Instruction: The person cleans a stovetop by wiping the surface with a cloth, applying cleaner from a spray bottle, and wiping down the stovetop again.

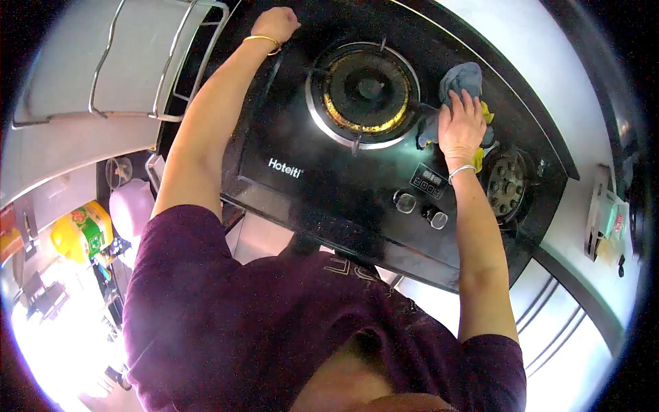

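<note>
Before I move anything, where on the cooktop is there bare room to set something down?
The widest bare patch of the cooktop lies between the Hoteitl logo, the large burner and the knobs. A narrower strip runs between the left forearm and that burner. The right is crowded: the right hand is on the grey-and-yellow cloth, beside the small burner.

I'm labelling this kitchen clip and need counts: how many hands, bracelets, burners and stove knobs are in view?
Hands: 2 (left hand, right hand)
Bracelets: 2 (gold-coloured bracelet, pale bracelet)
Burners: 2 (left burner, right burner)
Stove knobs: 2 (left knob, right knob)
Total: 8
</note>
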`<state>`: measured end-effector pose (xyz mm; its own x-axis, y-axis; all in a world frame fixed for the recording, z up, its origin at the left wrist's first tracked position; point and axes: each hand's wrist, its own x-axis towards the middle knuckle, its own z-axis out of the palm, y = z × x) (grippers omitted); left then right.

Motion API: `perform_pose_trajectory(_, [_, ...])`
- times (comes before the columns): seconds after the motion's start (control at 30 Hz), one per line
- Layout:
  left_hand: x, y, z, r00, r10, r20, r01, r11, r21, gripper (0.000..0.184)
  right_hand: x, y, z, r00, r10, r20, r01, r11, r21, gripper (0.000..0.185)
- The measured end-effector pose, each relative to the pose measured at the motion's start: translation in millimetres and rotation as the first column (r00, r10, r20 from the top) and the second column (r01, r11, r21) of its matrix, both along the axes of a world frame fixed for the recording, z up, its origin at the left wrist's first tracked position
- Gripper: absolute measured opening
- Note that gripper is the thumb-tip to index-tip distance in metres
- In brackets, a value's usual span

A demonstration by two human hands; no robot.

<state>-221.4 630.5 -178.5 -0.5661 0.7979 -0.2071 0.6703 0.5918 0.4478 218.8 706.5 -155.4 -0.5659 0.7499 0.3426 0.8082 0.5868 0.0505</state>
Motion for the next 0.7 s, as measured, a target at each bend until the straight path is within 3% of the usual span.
perform_pose_trajectory(0.07, [23,-24,18,0.986,-0.064,-0.154,0.074,0.996,0.058,0.024,1,0,-2,1.0,0.001,-0.004,-0.001,1.0,0.008,0.036])
perform_pose_trajectory(0.1, [27,-37,15,0.987,-0.057,-0.152,0.065,0.996,0.052,0.024,1,-1,-2,1.0,0.009,-0.003,-0.009,1.0,0.003,0.036])
perform_pose_trajectory(0.17, [36,-58,13,0.991,-0.033,-0.128,0.06,0.976,0.209,0.028,0,0,0,1.0,0.006,0.005,-0.006,1.0,-0.004,0.035])
perform_pose_trajectory(0.23, [45,-77,19,0.979,-0.055,-0.197,0.072,0.994,0.08,0.03,1,0,-1,1.0,0.02,-0.01,-0.019,1.0,0.005,0.035])
perform_pose_trajectory(0.3, [52,-99,7,0.959,-0.046,-0.28,0.116,0.964,0.239,0.026,2,1,-3,1.0,0.021,-0.021,-0.021,1.0,0.003,0.035])
perform_pose_trajectory(0.43, [70,-132,17,0.976,-0.006,-0.217,0.057,0.972,0.228,0.024,2,2,-4,0.999,0.025,-0.036,-0.025,1.0,0.004,0.036])
perform_pose_trajectory(0.5, [78,-143,25,0.98,0.011,-0.201,0.013,0.993,0.118,0.023,3,1,-4,0.998,0.032,-0.061,-0.032,0.999,0.001,0.037])
perform_pose_trajectory(0.57, [77,-143,23,0.977,0.017,-0.212,0.019,0.986,0.163,0.021,3,1,-2,0.997,0.042,-0.069,-0.043,0.999,-0.007,0.037])
perform_pose_trajectory(0.63, [69,-132,17,0.933,0.054,-0.356,0.117,0.889,0.442,0.02,3,-1,-2,0.999,0.017,-0.048,-0.017,1.0,-0.012,0.036])
perform_pose_trajectory(0.7, [70,-100,30,0.876,0.003,-0.483,0.298,0.784,0.545,0.021,3,1,-3,0.999,0.026,-0.037,-0.027,1.0,-0.015,0.035])
